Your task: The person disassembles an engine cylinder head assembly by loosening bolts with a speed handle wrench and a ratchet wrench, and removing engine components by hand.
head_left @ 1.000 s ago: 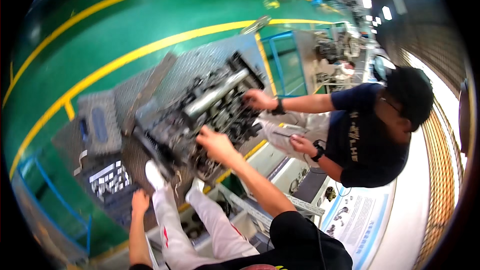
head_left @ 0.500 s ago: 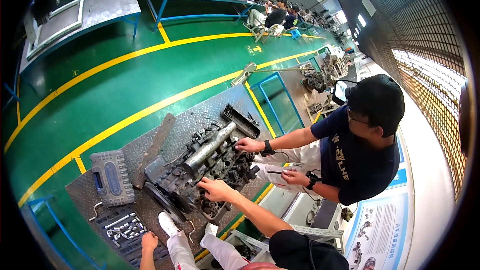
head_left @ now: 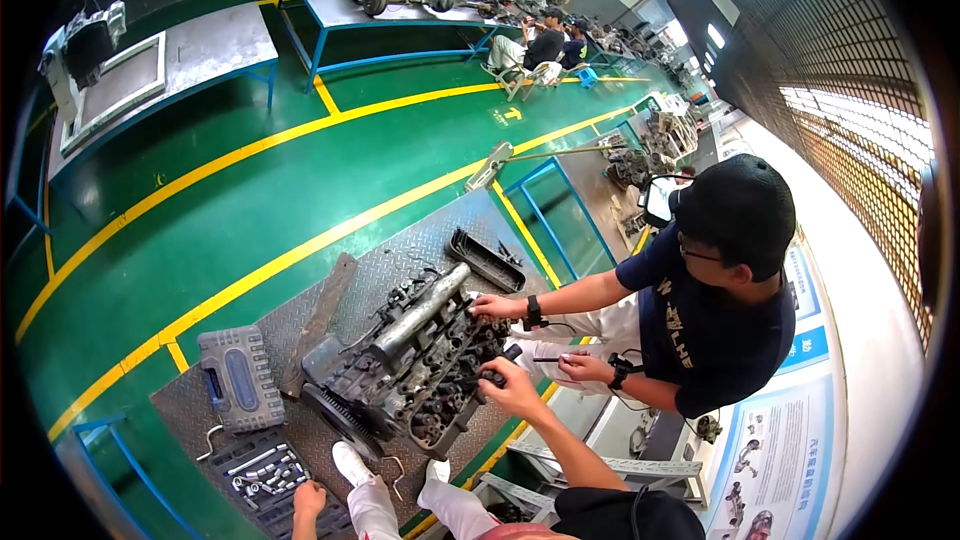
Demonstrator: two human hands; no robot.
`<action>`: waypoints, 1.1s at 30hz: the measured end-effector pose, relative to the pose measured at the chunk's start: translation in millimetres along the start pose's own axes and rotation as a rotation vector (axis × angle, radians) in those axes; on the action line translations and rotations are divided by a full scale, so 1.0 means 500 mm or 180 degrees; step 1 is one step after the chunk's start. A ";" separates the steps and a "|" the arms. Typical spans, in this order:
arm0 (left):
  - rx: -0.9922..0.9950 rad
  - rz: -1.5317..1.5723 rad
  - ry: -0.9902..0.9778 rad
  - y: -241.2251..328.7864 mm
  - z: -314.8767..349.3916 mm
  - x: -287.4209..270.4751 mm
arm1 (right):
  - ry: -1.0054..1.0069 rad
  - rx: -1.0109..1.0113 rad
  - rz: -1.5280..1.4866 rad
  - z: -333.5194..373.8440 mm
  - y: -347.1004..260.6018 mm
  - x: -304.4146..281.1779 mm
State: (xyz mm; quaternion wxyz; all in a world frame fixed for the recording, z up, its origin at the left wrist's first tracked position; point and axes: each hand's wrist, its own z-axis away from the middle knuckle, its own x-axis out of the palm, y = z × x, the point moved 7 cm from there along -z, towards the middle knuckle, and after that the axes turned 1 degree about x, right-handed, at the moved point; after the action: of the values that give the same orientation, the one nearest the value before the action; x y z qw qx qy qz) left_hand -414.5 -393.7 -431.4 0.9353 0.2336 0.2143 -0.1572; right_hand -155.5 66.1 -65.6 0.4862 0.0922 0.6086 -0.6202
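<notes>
An engine block point(head_left: 420, 340) with its top open lies on the steel-plate bench. My right hand point(head_left: 515, 392) is over its right side, fingers curled at a dark knob-like part; what they grip is too dark to make out. At the lower left my left hand point(head_left: 310, 500) is closed beside a socket set tray point(head_left: 262, 470) of chrome sockets and extension bars. Its fingertips are partly hidden. Across the engine a co-worker's hand point(head_left: 495, 307) touches the engine's far right side, and the same person's other hand point(head_left: 583, 367) holds a thin dark rod.
A grey-blue tool case point(head_left: 242, 378) lies left of the engine. Behind the engine are a long flat metal bar point(head_left: 320, 320) and a black valve cover-like tray point(head_left: 485, 260). The toothed flywheel point(head_left: 340, 420) faces my feet. The co-worker point(head_left: 715, 310) stands close on the right.
My right hand has moved from the engine's near middle to its right side, its fingers now curled at a dark part. My left hand stays beside the socket tray. The view has shifted slightly.
</notes>
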 end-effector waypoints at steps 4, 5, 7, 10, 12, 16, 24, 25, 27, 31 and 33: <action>0.0073 0.0139 0.0106 0.063 0.020 -0.025 | 0.0207 0.0097 -0.0097 0.022 0.018 -0.072; 0.0065 0.0162 0.0127 0.080 0.026 -0.029 | 0.0440 -0.0135 -0.0276 0.024 0.030 -0.086; 0.0147 0.0132 0.0171 0.084 0.041 -0.012 | 0.0811 -0.0489 -0.0694 0.027 0.051 -0.100; 0.0045 -0.0057 -0.0214 0.054 0.061 0.040 | 0.0495 0.0728 -0.2233 0.040 0.145 -0.070; 0.0061 -0.0428 -0.0065 0.006 0.088 0.052 | 0.0349 0.0884 -0.2404 0.033 0.147 -0.050; 0.0922 -0.1134 0.0838 0.088 0.207 0.064 | -0.0345 0.1326 -0.4615 0.043 0.214 -0.003; 0.2303 -0.3045 -0.0920 0.289 0.521 0.258 | -0.1259 0.1968 -0.2275 0.138 0.353 -0.008; 0.2398 -0.2583 -0.1019 0.348 0.576 0.240 | -0.1257 0.2028 -0.2128 0.154 0.370 -0.015; 0.2413 -0.2128 -0.1068 0.395 0.632 0.238 | -0.1319 0.2033 -0.2003 0.178 0.377 -0.020; 0.2436 -0.1871 -0.1229 0.371 0.600 0.364 | -0.1321 0.2123 -0.1810 0.229 0.422 -0.028; 0.2454 -0.1746 -0.1483 0.404 0.613 0.378 | -0.1445 0.2128 -0.1690 0.255 0.453 -0.025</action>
State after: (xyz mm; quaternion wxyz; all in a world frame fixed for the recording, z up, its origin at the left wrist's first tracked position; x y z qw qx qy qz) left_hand -72.4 -414.9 -201.5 0.7288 0.4548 -0.0194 -0.5114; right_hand 73.7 12.8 -176.6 0.3754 -0.0528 0.2569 -0.8890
